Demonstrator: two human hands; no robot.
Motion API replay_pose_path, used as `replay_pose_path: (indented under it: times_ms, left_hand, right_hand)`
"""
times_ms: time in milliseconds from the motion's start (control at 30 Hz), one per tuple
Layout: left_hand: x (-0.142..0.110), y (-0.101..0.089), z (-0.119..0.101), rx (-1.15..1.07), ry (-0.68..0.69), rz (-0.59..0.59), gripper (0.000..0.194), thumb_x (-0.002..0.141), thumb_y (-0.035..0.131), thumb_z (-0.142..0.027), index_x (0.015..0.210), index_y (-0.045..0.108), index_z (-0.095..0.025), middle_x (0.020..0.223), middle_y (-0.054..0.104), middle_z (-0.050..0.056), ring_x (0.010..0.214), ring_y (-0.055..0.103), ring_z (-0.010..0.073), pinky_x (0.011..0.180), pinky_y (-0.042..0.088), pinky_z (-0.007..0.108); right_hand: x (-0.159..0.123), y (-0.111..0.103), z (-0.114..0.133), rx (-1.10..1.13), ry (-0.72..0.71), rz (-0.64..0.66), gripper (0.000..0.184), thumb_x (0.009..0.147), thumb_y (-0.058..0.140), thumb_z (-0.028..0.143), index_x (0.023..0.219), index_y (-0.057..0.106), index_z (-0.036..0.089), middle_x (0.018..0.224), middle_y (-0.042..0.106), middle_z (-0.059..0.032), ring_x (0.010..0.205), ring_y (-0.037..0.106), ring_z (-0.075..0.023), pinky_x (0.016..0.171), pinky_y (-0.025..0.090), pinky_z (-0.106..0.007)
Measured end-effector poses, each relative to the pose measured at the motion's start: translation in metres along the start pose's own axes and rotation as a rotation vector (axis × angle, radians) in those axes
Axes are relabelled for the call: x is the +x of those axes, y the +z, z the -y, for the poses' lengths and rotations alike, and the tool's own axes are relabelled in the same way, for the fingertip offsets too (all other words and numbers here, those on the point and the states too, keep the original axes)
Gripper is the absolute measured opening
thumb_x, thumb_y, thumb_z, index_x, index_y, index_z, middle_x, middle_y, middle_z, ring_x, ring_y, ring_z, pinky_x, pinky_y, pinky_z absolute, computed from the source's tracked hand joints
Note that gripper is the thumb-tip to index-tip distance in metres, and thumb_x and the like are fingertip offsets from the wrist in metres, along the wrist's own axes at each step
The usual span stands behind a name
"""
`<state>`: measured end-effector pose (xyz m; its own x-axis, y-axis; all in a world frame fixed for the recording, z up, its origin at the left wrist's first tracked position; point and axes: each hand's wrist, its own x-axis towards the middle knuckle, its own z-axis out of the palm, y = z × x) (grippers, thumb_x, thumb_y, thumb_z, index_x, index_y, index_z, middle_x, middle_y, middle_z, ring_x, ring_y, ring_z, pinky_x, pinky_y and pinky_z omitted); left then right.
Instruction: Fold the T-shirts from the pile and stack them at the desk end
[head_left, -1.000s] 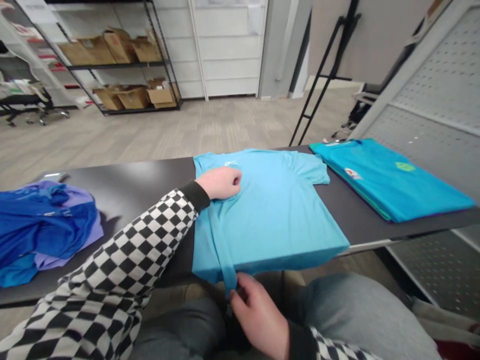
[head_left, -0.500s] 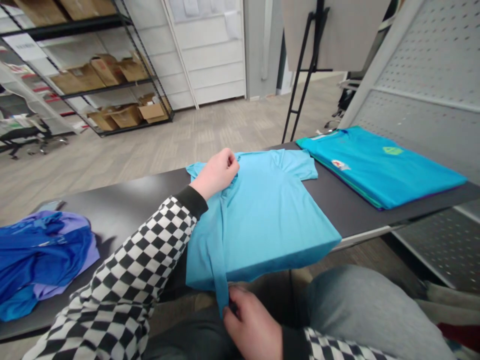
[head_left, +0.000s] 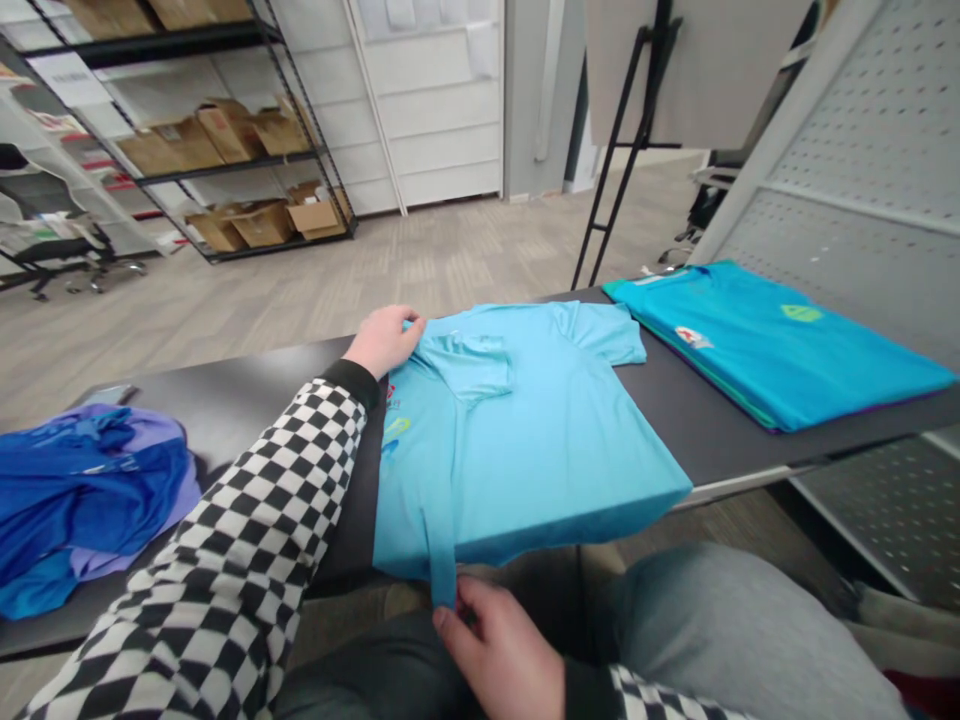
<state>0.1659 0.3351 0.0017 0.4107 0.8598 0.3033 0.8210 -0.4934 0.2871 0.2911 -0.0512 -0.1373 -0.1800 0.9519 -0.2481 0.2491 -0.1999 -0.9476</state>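
Note:
A light blue T-shirt (head_left: 540, 430) lies spread on the dark table (head_left: 255, 390), its lower hem hanging over the near edge. My left hand (head_left: 384, 340) grips the shirt's far left shoulder, where a sleeve is folded inward onto the body. My right hand (head_left: 499, 655) is below the table edge and pinches a narrow fold of the shirt's hem. A strip of the left side is turned over, showing small printed marks near my checkered sleeve.
A stack of folded teal shirts (head_left: 780, 340) sits at the table's right end. A heap of blue and purple shirts (head_left: 82, 500) lies at the left. Behind stand a wire shelf with cardboard boxes (head_left: 247, 130), a black easel (head_left: 622, 150) and a perforated panel (head_left: 877, 170).
My left hand has moved left and away, folding the left sleeve inward over the shirt's body. My right hand has kept its pinch on the hem.

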Motion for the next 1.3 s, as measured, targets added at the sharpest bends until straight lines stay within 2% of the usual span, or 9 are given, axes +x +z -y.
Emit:
replay_pose_path:
  times_ms: [100,233,367,600,800,900,1033,1167,1300]
  left_hand:
    - [0.006,0.004,-0.005,0.054,0.08,0.061,0.039,0.109,0.06,-0.051,0.118,0.085,-0.022,0.129,0.083,0.013,0.125,0.072,0.0349,0.113,0.054,0.047]
    - [0.016,0.023,-0.063,0.084,0.237,0.205,0.041,0.106,0.067,-0.057,0.125,0.085,-0.025,0.128,0.082,0.012,0.124,0.073,0.035,0.11,0.055,0.046]
    - [0.021,0.038,-0.103,0.091,0.224,0.307,0.023,0.104,0.07,-0.034,0.118,0.085,-0.024,0.118,0.083,0.011,0.112,0.077,0.0312,0.097,0.057,0.04]
    - [0.013,0.049,-0.104,-0.153,0.245,0.072,0.025,0.109,0.061,-0.031,0.121,0.082,-0.024,0.103,0.083,0.007,0.099,0.077,0.0271,0.092,0.058,0.038]
    - [0.012,0.066,-0.106,-0.295,0.261,0.152,0.027,0.107,0.063,-0.031,0.115,0.087,-0.023,0.119,0.086,0.008,0.109,0.078,0.0278,0.103,0.061,0.042]
    - [0.02,0.05,-0.086,-0.369,0.198,0.097,0.032,0.109,0.062,-0.036,0.125,0.086,-0.024,0.124,0.087,0.007,0.112,0.079,0.0263,0.108,0.061,0.04]
    - [0.026,0.019,-0.013,-0.184,0.039,-0.049,0.033,0.107,0.059,-0.034,0.122,0.086,-0.021,0.128,0.085,0.011,0.121,0.077,0.0299,0.114,0.058,0.042]
    - [0.015,0.009,0.06,-0.058,-0.037,0.067,0.035,0.104,0.061,-0.043,0.115,0.086,-0.021,0.13,0.083,0.014,0.126,0.074,0.0331,0.118,0.056,0.045]
    - [0.01,0.014,0.08,-0.097,-0.06,0.114,0.034,0.099,0.064,-0.037,0.122,0.082,-0.021,0.14,0.08,0.014,0.133,0.072,0.0317,0.122,0.054,0.043]
  right_hand:
    - [0.004,0.004,-0.001,-0.013,0.029,0.01,0.018,0.108,0.066,0.03,0.094,0.072,0.02,0.086,0.072,-0.001,0.079,0.063,-0.0172,0.072,0.039,-0.03]
    - [0.01,0.01,-0.003,-0.063,0.041,0.032,0.013,0.106,0.067,0.026,0.098,0.075,0.019,0.087,0.073,-0.0021,0.081,0.063,-0.018,0.071,0.039,-0.029]
    - [0.012,0.013,-0.008,-0.125,0.095,0.077,0.011,0.104,0.07,0.027,0.098,0.074,0.019,0.087,0.074,-0.0029,0.08,0.063,-0.0174,0.068,0.038,-0.028]
    - [0.008,0.015,-0.018,-0.13,0.143,0.148,0.007,0.1,0.075,0.026,0.096,0.075,0.02,0.085,0.075,-0.0009,0.076,0.062,-0.0152,0.065,0.035,-0.027]
    - [0.005,0.02,-0.017,-0.133,0.089,0.12,0.001,0.096,0.076,0.02,0.095,0.076,0.021,0.086,0.076,-0.0002,0.077,0.066,-0.0162,0.067,0.038,-0.027]
    - [0.006,0.018,-0.013,-0.169,0.075,0.08,0.009,0.099,0.072,0.018,0.092,0.076,0.02,0.087,0.078,-0.002,0.08,0.069,-0.0173,0.069,0.04,-0.027]
    - [0.005,0.009,-0.009,-0.263,0.044,0.047,0.016,0.099,0.067,0.012,0.089,0.078,0.019,0.1,0.082,-0.0073,0.096,0.076,-0.0225,0.082,0.047,-0.029]
    - [0.003,-0.003,-0.011,-0.291,0.047,-0.005,0.02,0.093,0.067,0.006,0.1,0.083,0.018,0.111,0.084,-0.0111,0.111,0.079,-0.028,0.096,0.053,-0.032]
    - [0.005,-0.019,-0.01,-0.242,-0.008,0.026,0.032,0.087,0.063,0.0,0.105,0.083,0.018,0.113,0.085,-0.011,0.114,0.079,-0.0272,0.103,0.054,-0.032]
